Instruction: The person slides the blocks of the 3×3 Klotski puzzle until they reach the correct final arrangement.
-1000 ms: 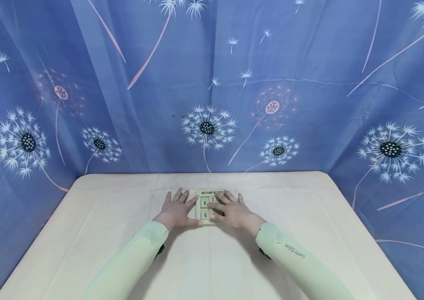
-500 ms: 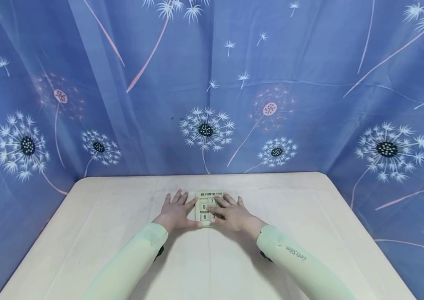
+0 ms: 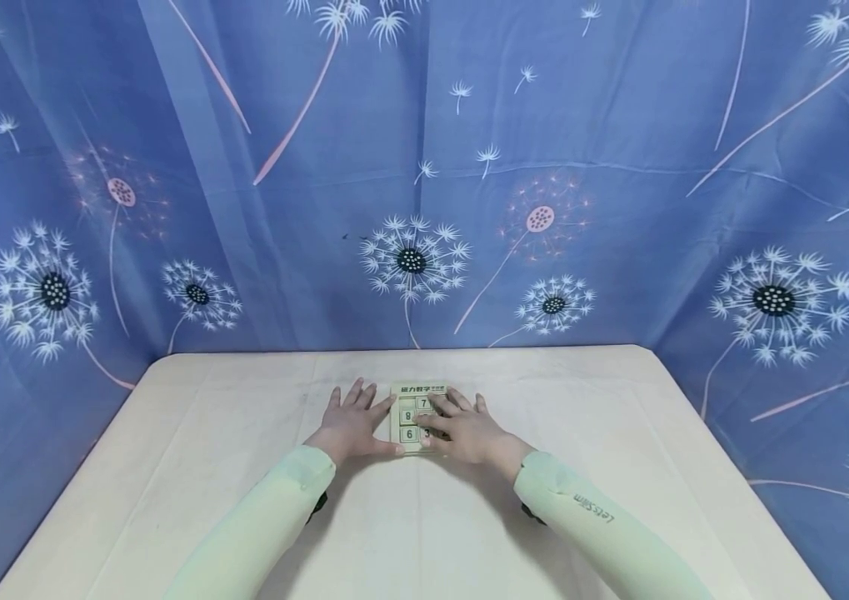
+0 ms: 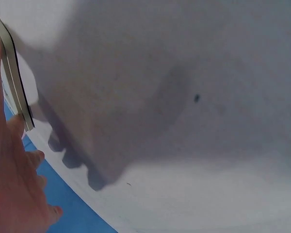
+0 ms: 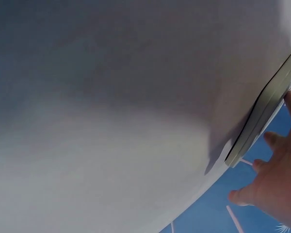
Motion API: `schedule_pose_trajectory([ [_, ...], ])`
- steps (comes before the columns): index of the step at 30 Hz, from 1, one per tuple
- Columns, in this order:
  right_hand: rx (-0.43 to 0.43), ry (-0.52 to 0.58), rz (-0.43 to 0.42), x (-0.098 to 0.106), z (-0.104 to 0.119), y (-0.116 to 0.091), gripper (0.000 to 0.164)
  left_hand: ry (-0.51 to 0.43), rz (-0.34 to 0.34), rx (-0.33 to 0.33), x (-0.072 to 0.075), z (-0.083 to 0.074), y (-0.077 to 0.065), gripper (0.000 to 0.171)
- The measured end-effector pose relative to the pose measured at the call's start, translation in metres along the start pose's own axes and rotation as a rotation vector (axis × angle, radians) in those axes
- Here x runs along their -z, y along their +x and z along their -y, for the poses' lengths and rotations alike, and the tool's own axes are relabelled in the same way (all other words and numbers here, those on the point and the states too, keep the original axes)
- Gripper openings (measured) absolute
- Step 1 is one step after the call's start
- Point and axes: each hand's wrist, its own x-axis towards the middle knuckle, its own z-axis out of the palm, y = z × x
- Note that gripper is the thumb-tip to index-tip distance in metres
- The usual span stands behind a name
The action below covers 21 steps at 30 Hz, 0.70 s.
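A pale green number slide puzzle [image 3: 415, 389] lies on the table, with dark lettering along its far edge. Tile 8 [image 3: 407, 416], tile 7 [image 3: 424, 403] and tile 6 [image 3: 409, 434] show; the right hand covers much of the other tiles. Fingers spread, my left hand [image 3: 352, 423] touches the puzzle's left edge with thumb and index finger. My right hand [image 3: 469, 429] reaches over the right side, its index fingertip by tile 8 and its thumb by the near row. Both wrist views catch only the puzzle's side edge [image 4: 17, 82] beside the fingers.
A cream-covered table [image 3: 207, 433] surrounds the puzzle. Blue curtains [image 3: 304, 250] with a dandelion print stand behind it and at both sides. Pale green sleeves [image 3: 259, 517] cover the forearms.
Tile 8 has slid a little toward the near side, leaving a gap above it. My right index finger has shifted slightly with it. The left hand keeps its place; the head view tilted slightly.
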Motion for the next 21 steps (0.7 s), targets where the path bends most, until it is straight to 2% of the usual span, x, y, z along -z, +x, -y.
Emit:
schedule_pose_trajectory([
  [21, 0.021, -0.017, -0.005, -0.0024, -0.0006, -0.0035, 0.054, -0.007, 0.019, 0.013, -0.0001, -0.0007, -0.0001, 0.096],
])
